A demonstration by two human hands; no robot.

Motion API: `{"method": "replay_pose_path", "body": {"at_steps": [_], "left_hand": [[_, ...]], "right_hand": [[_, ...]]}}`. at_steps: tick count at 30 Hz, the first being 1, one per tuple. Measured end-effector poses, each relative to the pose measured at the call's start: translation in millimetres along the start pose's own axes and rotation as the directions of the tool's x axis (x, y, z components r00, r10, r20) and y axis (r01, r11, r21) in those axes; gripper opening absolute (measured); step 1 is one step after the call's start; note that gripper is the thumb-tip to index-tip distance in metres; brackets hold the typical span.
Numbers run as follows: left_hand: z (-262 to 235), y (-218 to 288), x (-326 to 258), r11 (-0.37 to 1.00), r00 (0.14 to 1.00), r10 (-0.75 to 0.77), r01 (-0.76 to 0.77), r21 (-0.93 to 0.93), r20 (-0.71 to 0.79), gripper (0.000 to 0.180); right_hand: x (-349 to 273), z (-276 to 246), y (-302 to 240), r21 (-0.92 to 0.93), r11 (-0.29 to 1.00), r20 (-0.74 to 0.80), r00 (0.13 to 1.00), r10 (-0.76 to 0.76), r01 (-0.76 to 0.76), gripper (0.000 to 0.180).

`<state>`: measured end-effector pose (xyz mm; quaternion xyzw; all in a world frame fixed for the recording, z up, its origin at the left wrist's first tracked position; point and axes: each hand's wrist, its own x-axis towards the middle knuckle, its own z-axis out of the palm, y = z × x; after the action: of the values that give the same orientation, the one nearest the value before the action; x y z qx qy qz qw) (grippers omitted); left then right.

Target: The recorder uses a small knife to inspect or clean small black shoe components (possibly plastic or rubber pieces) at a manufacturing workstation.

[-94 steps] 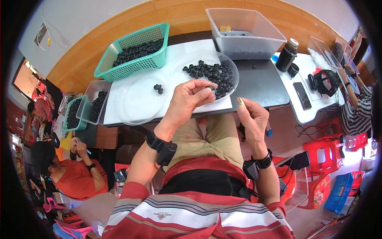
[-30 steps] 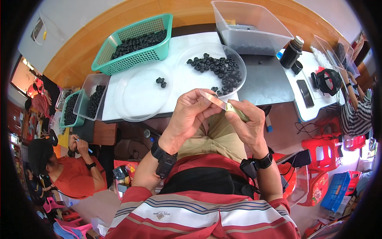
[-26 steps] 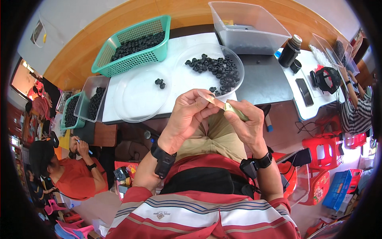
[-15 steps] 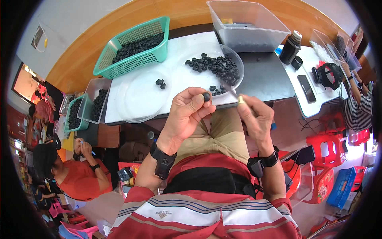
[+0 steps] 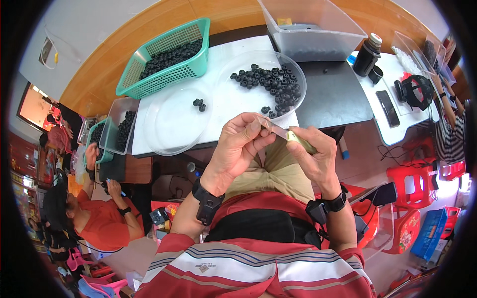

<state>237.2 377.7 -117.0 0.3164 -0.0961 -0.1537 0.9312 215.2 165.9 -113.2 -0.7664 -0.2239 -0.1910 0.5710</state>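
My left hand (image 5: 233, 146) is closed, thumb and fingers pinching a small round black part, now mostly hidden by the blade. A small knife (image 5: 296, 136) with a pale yellow-green handle is gripped in my right hand (image 5: 320, 154); its flat blade reaches across to the left fingertips. Both hands are above my lap, at the table's near edge. Just beyond them, many black parts (image 5: 273, 82) with holes lie in a clear round tray (image 5: 243, 58). A few more (image 5: 199, 104) sit in a second clear round tray (image 5: 171, 124) to its left.
A green basket (image 5: 164, 82) of black parts and a clear bin (image 5: 318, 37) stand at the back. At left is a clear box (image 5: 115, 126) of parts. A black flask (image 5: 367, 52) and phone (image 5: 387, 108) lie right. A person in orange (image 5: 104, 221) sits left.
My right hand has moved left and the knife blade now meets the left fingertips, covering the black part. The person at left has raised one hand toward the green container there.
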Motion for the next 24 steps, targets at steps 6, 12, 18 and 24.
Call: {"method": "replay_pose_path", "body": {"at_steps": [6, 12, 18, 24], "left_hand": [[-3.5, -1.6, 2.7, 0.999, 0.999, -0.043, 0.042, -0.014, -0.027, 0.019], [6.3, -2.4, 3.9, 0.999, 0.998, -0.045, 0.046, 0.004, -0.047, 0.017], [5.7, -5.2, 2.1, 0.999, 0.999, -0.038, 0.038, 0.002, -0.005, 0.015], [5.6, -1.1, 1.1, 0.997, 0.999, -0.004, 0.008, 0.077, -0.045, 0.015]], "right_hand": [[-0.4, -3.8, 5.7, -0.008, 1.0, 0.012, 1.0, -0.018, 0.018, 0.032], [-0.3, -7.4, 10.2, -0.024, 0.999, -0.006, 1.0, -0.025, 0.025, 0.031], [-0.4, -14.1, 14.5, -0.019, 0.998, -0.066, 0.996, 0.059, -0.061, 0.028], [-2.2, -16.0, 16.8, 0.014, 1.0, -0.059, 0.998, 0.023, -0.022, 0.029]]}}
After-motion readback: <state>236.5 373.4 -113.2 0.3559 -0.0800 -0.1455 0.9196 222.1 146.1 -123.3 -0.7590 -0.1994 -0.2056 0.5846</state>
